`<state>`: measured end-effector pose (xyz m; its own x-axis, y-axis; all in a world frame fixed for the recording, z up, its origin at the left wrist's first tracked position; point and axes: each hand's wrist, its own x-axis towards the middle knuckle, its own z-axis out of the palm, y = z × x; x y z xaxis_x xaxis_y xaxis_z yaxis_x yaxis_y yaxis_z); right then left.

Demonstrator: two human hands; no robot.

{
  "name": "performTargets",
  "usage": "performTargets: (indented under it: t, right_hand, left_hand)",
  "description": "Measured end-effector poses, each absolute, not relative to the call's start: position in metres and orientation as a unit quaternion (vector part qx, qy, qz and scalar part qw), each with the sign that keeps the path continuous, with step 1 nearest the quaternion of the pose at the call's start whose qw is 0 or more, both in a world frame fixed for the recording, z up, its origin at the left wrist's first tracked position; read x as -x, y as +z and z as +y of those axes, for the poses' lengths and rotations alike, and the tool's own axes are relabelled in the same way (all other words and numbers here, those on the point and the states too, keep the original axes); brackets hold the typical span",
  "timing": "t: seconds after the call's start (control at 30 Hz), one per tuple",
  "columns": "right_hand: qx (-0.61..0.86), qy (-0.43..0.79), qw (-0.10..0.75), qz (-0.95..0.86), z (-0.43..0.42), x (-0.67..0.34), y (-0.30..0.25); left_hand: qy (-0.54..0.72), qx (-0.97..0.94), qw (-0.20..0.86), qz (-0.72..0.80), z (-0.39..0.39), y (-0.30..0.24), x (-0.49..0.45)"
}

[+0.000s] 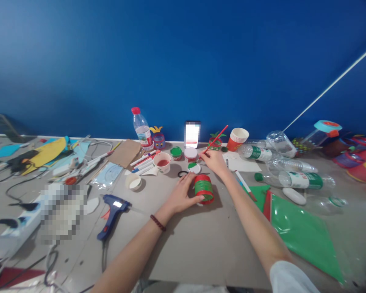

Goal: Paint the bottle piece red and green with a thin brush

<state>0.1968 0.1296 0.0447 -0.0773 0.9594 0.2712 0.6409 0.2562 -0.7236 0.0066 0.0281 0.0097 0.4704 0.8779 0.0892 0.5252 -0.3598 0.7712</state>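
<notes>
A small red-and-green painted cylinder [203, 188] lies tilted on the grey table, its open end toward me. My left hand [183, 193] grips it from the left, thumb on the near side and fingers behind. My right hand [214, 162] is closed around a thin red paintbrush [218, 137], whose handle points up and right. The brush's lower end is near a small jar with a pale top [190, 154]; its bristles are hard to make out. Between the hands and the jars lies a white lid [194, 167] smeared with green paint. A jar of green paint [176, 152] stands to the left.
A paper cup of reddish liquid [162, 162], markers [144, 162] and a blue glue gun [114, 213] are left. A phone [192, 134] leans on the blue wall. Stacked cups [238, 139], plastic bottles [305, 180] and a green sheet [305, 232] occupy the right.
</notes>
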Motion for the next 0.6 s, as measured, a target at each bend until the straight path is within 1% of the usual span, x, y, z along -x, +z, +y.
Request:
performTargets:
  t: [0.6]
  right_hand:
    - [0.556, 0.213, 0.354, -0.721, 0.1334, -0.1935, 0.0372]
  left_hand:
    - [0.262, -0.796, 0.328, 0.435, 0.031, 0.0057, -0.0051]
